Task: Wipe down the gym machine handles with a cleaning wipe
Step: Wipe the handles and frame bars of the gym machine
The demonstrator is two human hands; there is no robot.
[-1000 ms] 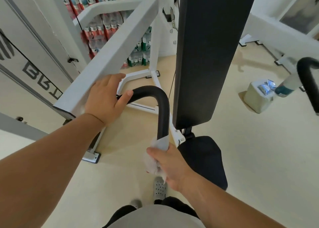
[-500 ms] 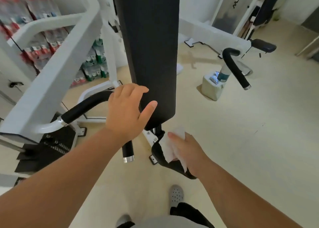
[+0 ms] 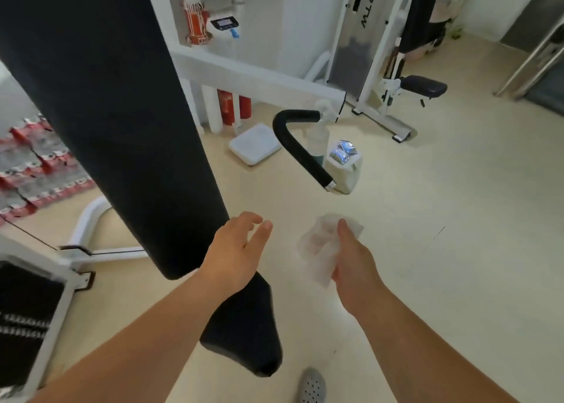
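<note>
Both hands now off near handle: L hand (image 3: 235,250) wide, empty; R hand (image 3: 351,259) holds wipe (image 3: 317,250), w/ far-right handle (image 3: 300,146) likely next.

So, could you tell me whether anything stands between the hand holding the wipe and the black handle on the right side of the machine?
Nothing visible does. The right hand holds the wipe over bare floor, and the curved black handle hangs ahead of it across open space.
</note>
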